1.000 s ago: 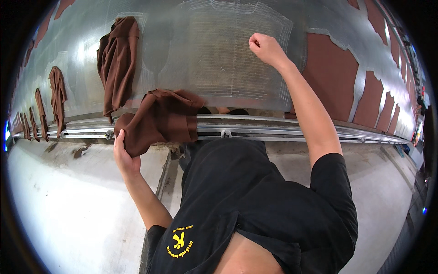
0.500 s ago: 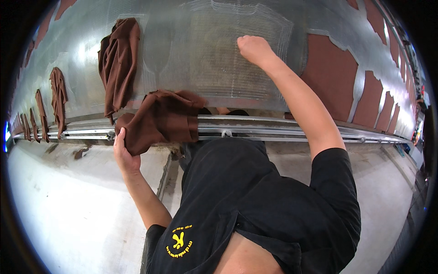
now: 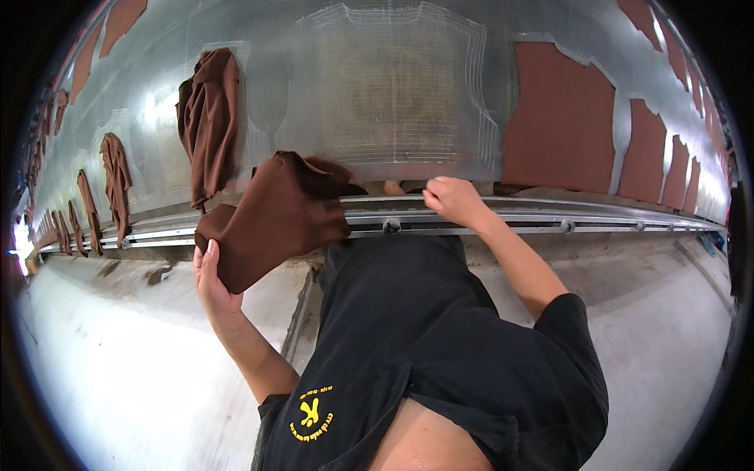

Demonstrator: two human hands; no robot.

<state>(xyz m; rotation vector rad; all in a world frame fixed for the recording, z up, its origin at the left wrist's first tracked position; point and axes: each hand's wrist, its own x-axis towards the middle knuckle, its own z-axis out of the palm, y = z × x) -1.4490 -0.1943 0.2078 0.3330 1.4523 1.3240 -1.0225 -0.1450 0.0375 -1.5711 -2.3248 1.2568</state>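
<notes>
My left grip [image 3: 217,289] holds matt, soft-looking brown cloth [image 3: 271,224], the grey surface [image 3: 393,94] is smooth with a glossy sheen and fine scratch-like lines, the rails [image 3: 526,213] are shiny metal, my shirt [image 3: 377,314] is dull black cloth, and the pale floor [image 3: 141,345] looks hard and stained

We are seeing a pale, stained floor [image 3: 141,353], while metal rails [image 3: 408,218] are edging a long grey surface [image 3: 271,47] and white glare [image 3: 159,108] is shining off both (strongest on our left).
</notes>
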